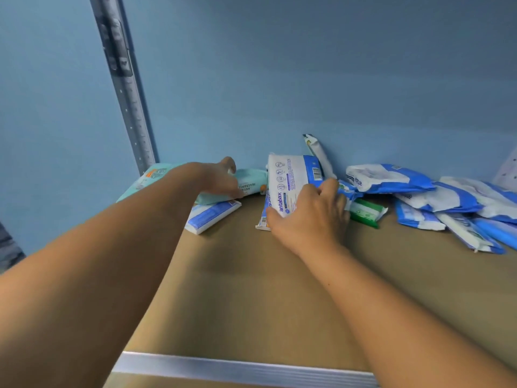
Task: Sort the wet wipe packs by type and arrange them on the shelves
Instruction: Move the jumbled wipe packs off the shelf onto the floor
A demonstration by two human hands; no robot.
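Note:
My right hand (310, 214) grips a white and blue antabax wipe pack (291, 177), tilted up on its edge near the back of the brown shelf (251, 289). My left hand (221, 179) reaches over a mint green wipe pack (251, 184) at the back left, fingers spread and resting on it. Under that pack lies a blue and white flat pack (211, 217). Another mint pack (151, 176) sits behind my left forearm. A green pack (366, 212) lies just right of my right hand.
A heap of several blue and white packs (436, 203) fills the back right of the shelf. A slim white pack (319, 155) leans on the blue wall. A metal upright (126, 88) stands at the left. The shelf's metal front lip (237, 368) runs below.

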